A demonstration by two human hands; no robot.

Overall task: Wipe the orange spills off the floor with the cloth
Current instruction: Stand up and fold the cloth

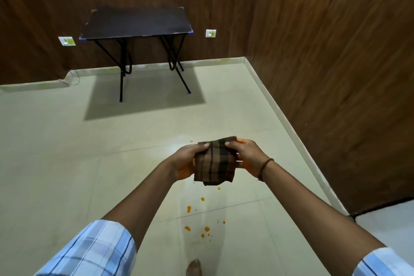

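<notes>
A brown checked cloth [214, 161], folded small, is held up in the air between both hands. My left hand [187, 160] grips its left edge and my right hand [247, 157] grips its right edge. Several small orange spills [189, 208] dot the pale tiled floor below the cloth, with more orange drops [206, 228] nearer my feet and one tiny orange speck [191, 141] just beyond the hands.
A dark folding table [136, 22] stands against the back wall. Wood-panelled walls close the room at the back and right, with a pale skirting [291, 127] along them. My bare foot [194, 268] shows at the bottom edge.
</notes>
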